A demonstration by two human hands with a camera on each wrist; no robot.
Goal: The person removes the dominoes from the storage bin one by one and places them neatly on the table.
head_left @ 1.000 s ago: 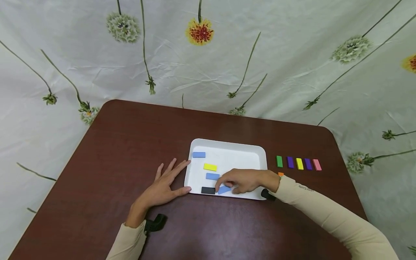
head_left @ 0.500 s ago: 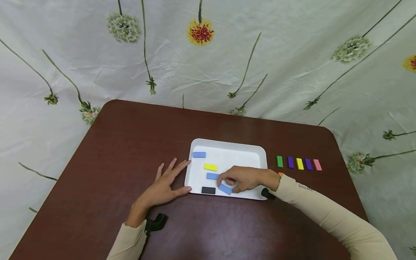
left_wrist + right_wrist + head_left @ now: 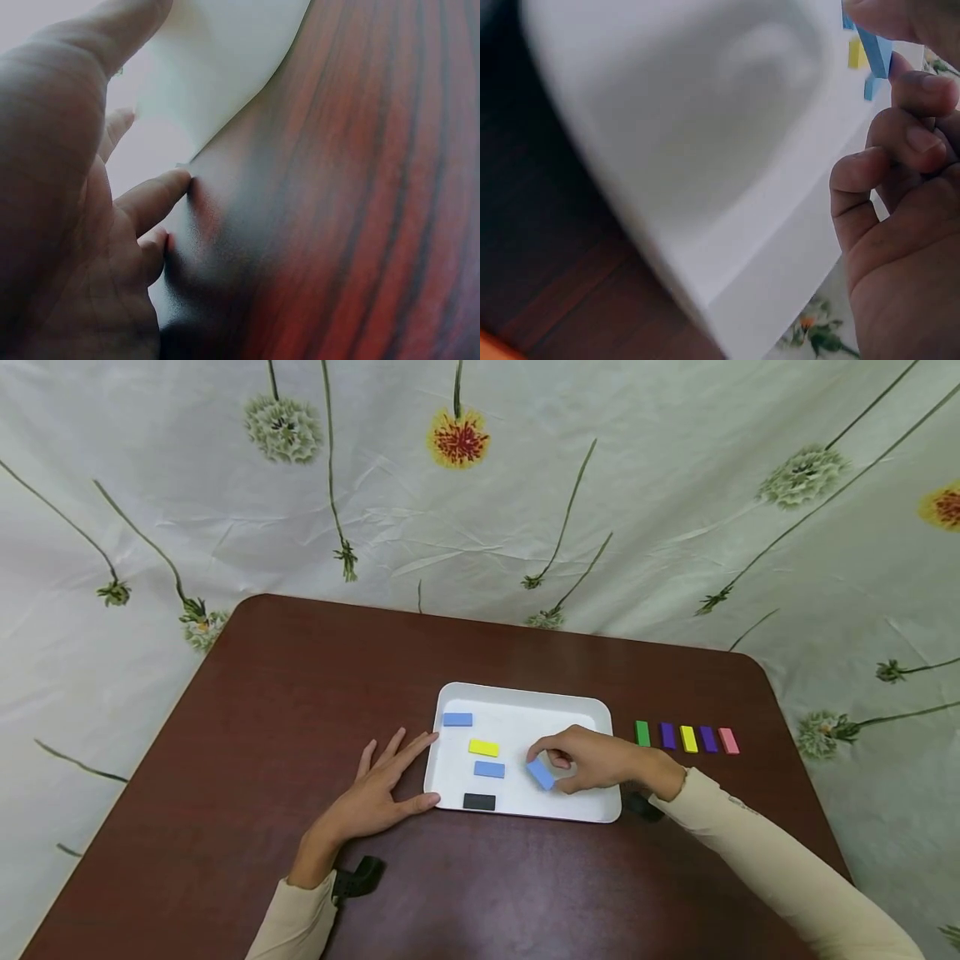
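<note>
My right hand (image 3: 600,762) pinches a blue block (image 3: 540,774) between thumb and forefinger, over the right half of a white tray (image 3: 570,807). In the right wrist view the block (image 3: 877,51) stands out at the fingertips, the other fingers curled. My left hand (image 3: 377,795) lies spread at the tray's left side, thumb and fingertips right at its rim; the left wrist view shows the fingers (image 3: 154,199) straight. Inside the tray lie a blue block (image 3: 457,719), a yellow block (image 3: 483,747), a second blue block (image 3: 489,769) and a black block (image 3: 479,802).
Right of the tray, a row on the brown table (image 3: 337,693) holds a green block (image 3: 642,732), purple blocks (image 3: 667,735), a yellow block (image 3: 688,739) and a pink block (image 3: 728,741). An orange thing (image 3: 493,349) shows at the right wrist view's corner. Flowered cloth (image 3: 660,527) hangs behind.
My right hand has moved right and away from me with the pinched blue block, off from beside the black block, turning it further. The left hand stays at the rim.
</note>
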